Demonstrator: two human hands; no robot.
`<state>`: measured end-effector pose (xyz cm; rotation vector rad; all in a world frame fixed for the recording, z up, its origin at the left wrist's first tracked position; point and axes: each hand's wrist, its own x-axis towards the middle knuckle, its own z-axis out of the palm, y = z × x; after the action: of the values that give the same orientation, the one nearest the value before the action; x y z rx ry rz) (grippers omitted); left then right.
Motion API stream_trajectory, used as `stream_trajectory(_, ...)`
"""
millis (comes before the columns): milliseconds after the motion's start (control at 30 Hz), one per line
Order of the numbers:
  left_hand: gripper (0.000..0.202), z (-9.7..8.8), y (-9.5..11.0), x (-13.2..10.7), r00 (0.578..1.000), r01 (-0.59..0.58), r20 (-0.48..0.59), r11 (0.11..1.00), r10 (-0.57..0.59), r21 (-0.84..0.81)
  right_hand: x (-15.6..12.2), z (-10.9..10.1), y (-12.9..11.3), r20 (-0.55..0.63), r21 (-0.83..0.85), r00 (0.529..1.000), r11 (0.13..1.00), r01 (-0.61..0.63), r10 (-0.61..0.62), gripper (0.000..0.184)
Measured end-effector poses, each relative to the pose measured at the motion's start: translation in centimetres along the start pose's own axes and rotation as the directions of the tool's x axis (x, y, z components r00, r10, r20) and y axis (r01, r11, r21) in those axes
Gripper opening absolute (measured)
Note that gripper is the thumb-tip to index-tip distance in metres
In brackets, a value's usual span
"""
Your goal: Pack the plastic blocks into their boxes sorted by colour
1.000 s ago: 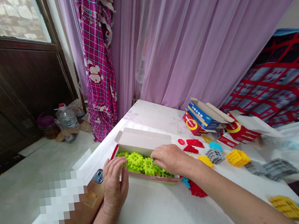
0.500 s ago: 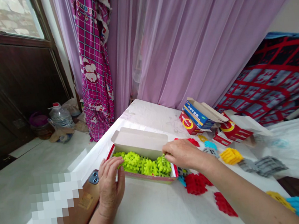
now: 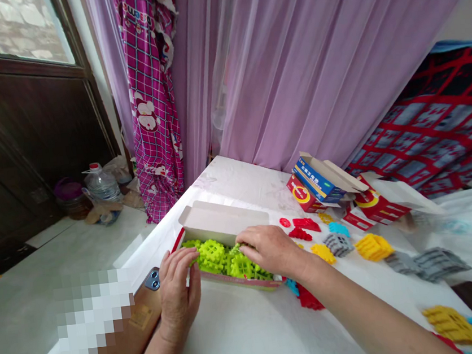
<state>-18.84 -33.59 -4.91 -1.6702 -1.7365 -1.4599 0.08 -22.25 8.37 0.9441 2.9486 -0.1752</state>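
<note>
An open cardboard box [image 3: 224,226] lies on the white table, filled with several lime-green plastic blocks [image 3: 217,256]. My left hand [image 3: 178,291] rests against the box's left end, fingers curved around its corner. My right hand [image 3: 270,250] lies palm down over the green blocks at the box's right part, fingers bent and pressing on them. Whether those fingers pinch one block is hidden.
Red [image 3: 305,227], yellow [image 3: 374,246], grey [image 3: 427,263] and blue [image 3: 338,229] blocks lie scattered right of the box. Opened red and blue cartons [image 3: 320,187] stand behind them. A phone [image 3: 137,324] lies at the table's left edge. Bottles [image 3: 100,184] stand on the floor.
My right hand moved from the box's right end back left over the green blocks. The left hand stayed at the box's left end. The camera shifted slightly.
</note>
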Motion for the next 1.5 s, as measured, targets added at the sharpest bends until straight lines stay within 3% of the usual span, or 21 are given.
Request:
stream_trajectory(200,0.025,-0.1,0.2,0.2,1.000,0.000,-0.006,1.000,0.000,0.000,1.0,0.2,-0.3,0.081,-0.049,0.993,0.995,0.085,-0.081,0.020)
stream_trajectory(533,0.024,-0.1,0.5,0.3,1.000,0.013,-0.007,1.000,-0.013,-0.004,1.2,0.3,0.5,0.063,-0.057,0.996,0.997,0.060,-0.057,0.022)
stream_trajectory(833,0.025,-0.3,0.7,0.3,1.000,0.029,-0.001,1.000,-0.029,-0.004,2.6,1.4,0.1,0.082,-0.106,0.983,0.979,0.172,-0.164,0.020)
stream_trajectory(1500,0.025,-0.2,0.6,0.4,1.000,0.022,0.005,1.000,-0.022,0.001,3.3,2.0,0.0,0.100,-0.189,0.983,0.967,0.170,-0.153,0.022)
